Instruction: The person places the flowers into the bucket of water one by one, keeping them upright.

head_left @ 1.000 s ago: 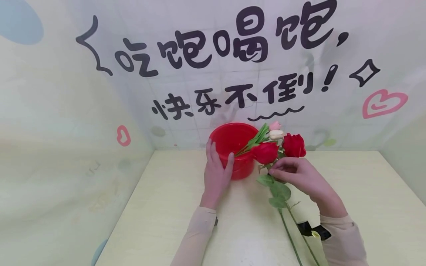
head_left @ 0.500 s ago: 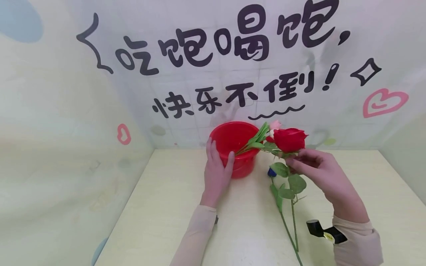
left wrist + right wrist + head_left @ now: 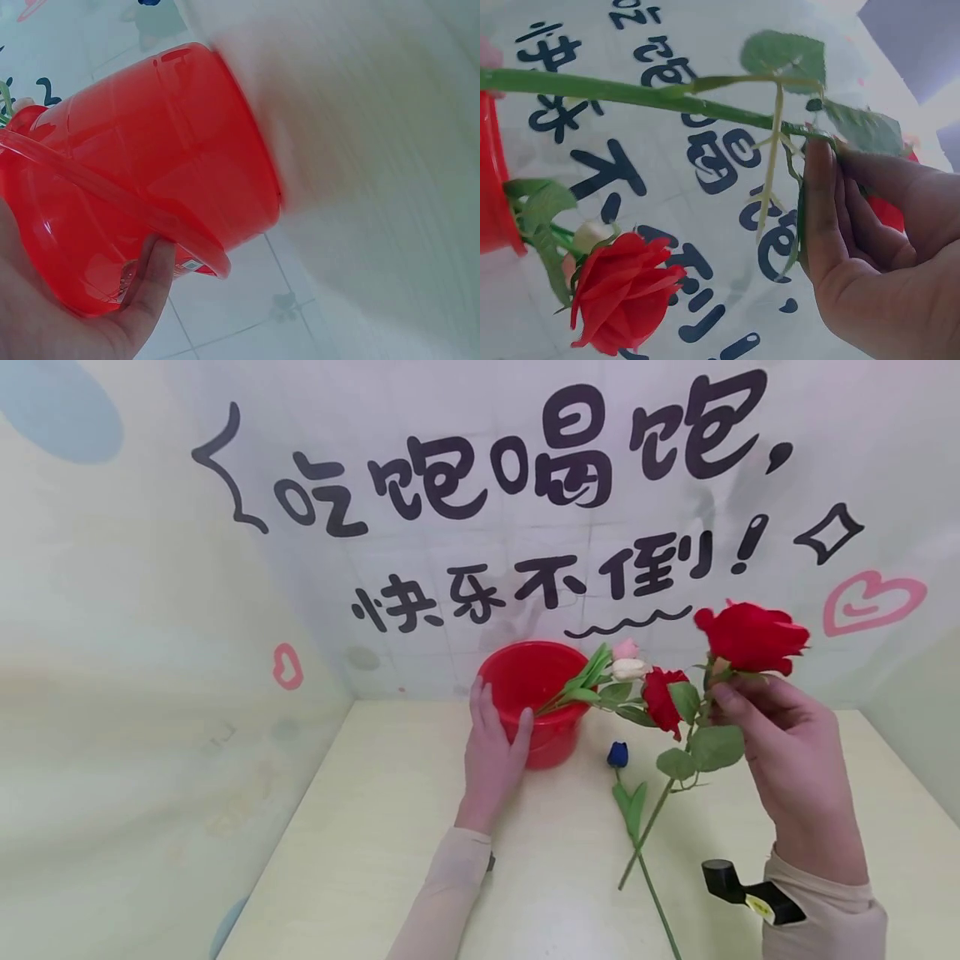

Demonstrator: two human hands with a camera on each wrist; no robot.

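In the head view my left hand [image 3: 491, 760] holds the red bucket [image 3: 551, 745], its thumb at the near rim and its fingers along the left side. The left wrist view has these fingers beside the bucket's handle [image 3: 112, 191]. My right hand [image 3: 798, 760] pinches the stem of a red rose [image 3: 757, 639] just under the bloom. This stem slants down leftward, its lower end over the table, crossing a blue tulip's stem in view. Another red rose [image 3: 662, 703], a white tulip [image 3: 628, 669] and a pink tulip [image 3: 625, 649] lean out over the bucket's right rim.
The blue tulip [image 3: 618, 755] lies on the pale table [image 3: 360, 860], right of the bucket. Behind the table stands a white backdrop [image 3: 420, 410] with dark lettering, close behind the bucket. Side sheets enclose the table left and right.
My right hand has moved right and up with the red rose, drawing it away from the other rose and bringing the blue tulip into sight. My left hand keeps its hold on the bucket.
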